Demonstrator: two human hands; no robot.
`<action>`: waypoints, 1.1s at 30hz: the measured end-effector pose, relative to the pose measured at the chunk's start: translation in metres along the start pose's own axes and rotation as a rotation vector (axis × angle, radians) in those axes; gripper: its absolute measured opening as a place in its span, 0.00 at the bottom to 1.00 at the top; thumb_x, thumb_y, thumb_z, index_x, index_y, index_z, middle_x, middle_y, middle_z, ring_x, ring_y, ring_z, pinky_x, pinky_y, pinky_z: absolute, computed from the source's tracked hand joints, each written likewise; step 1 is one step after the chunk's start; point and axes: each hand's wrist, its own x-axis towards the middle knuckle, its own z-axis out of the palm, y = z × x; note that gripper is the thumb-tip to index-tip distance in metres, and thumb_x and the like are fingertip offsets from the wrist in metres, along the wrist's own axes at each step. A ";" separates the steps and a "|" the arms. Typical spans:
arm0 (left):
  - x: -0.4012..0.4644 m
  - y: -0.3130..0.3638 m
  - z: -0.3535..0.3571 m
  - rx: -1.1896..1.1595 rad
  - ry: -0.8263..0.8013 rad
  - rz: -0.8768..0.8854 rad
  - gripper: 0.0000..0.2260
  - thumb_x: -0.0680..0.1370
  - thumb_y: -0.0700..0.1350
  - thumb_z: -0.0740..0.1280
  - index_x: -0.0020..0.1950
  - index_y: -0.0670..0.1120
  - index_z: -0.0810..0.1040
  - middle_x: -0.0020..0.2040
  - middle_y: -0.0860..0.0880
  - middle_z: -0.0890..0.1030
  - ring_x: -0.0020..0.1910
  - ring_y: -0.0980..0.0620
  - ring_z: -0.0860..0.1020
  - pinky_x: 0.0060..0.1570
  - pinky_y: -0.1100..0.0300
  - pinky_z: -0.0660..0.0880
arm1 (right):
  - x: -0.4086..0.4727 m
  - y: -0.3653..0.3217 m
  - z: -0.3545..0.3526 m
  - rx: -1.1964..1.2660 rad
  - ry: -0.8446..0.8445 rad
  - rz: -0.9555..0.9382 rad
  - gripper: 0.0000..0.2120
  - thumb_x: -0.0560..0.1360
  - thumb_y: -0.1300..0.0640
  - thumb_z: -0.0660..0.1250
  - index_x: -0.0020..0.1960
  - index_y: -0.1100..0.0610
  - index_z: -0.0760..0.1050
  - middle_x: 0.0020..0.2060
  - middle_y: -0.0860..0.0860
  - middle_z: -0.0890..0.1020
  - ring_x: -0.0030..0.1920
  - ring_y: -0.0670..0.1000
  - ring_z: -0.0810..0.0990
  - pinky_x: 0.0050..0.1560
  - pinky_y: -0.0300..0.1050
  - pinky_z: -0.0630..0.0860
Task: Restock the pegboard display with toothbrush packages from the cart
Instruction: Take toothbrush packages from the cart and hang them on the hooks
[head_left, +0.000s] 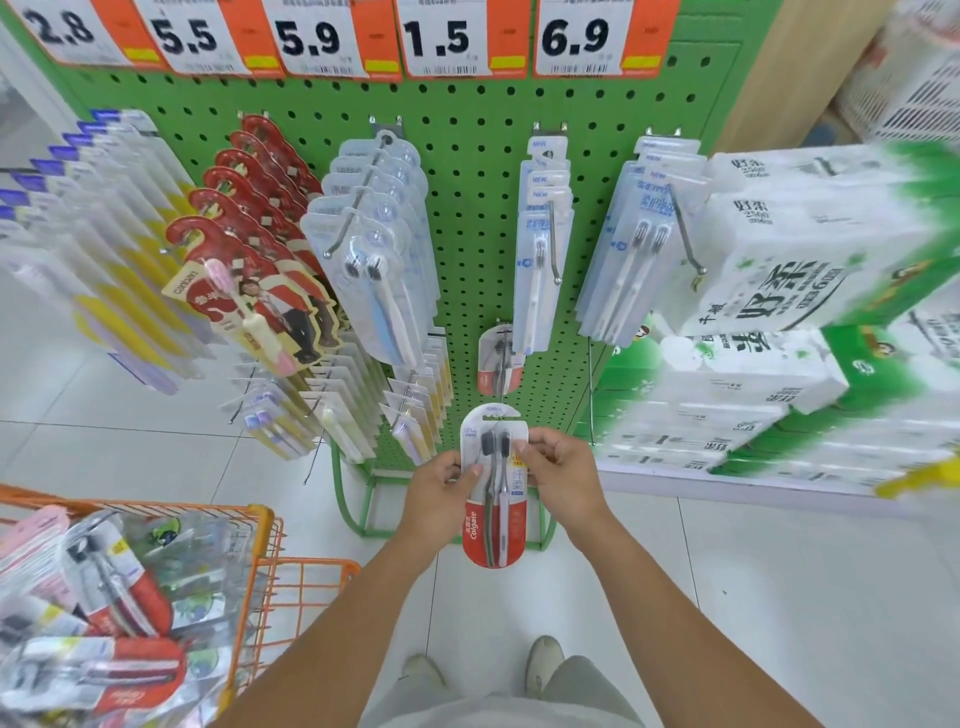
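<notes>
A red-and-white Colgate toothbrush package (493, 525) with two dark-bristled brushes is upright in front of the green pegboard (467, 156). My left hand (441, 483) grips its left edge and my right hand (558, 478) pinches its right edge. Just above it, one matching package (496, 364) hangs on a low peg. The orange cart (270, 551) at the lower left holds several more toothbrush packages (114, 587).
Rows of other toothbrush packs fill the upper pegs, among them red card packs (260, 249) and clear blister packs (374, 249). Price signs (441, 39) line the top. Stacked tissue packs (810, 291) stand at the right. White tiled floor lies below.
</notes>
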 end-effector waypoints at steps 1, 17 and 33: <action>0.003 0.000 0.000 0.022 0.002 -0.003 0.03 0.80 0.46 0.69 0.49 0.49 0.82 0.44 0.46 0.85 0.45 0.42 0.84 0.49 0.46 0.80 | 0.002 0.002 -0.001 0.011 0.006 0.012 0.06 0.80 0.61 0.68 0.48 0.57 0.83 0.41 0.58 0.86 0.42 0.59 0.85 0.49 0.65 0.82; 0.035 0.006 -0.005 0.041 0.088 -0.153 0.20 0.82 0.49 0.66 0.73 0.48 0.71 0.69 0.49 0.75 0.66 0.48 0.74 0.64 0.55 0.72 | 0.070 -0.021 0.018 -0.124 0.226 0.156 0.13 0.82 0.56 0.66 0.64 0.60 0.77 0.60 0.55 0.82 0.55 0.55 0.81 0.55 0.46 0.77; -0.057 -0.071 -0.097 -0.311 0.380 -0.348 0.10 0.80 0.29 0.61 0.45 0.41 0.77 0.37 0.42 0.78 0.26 0.54 0.77 0.24 0.67 0.69 | -0.032 0.045 0.103 -0.203 -0.428 0.423 0.05 0.80 0.62 0.67 0.47 0.60 0.80 0.41 0.57 0.84 0.39 0.53 0.81 0.45 0.49 0.78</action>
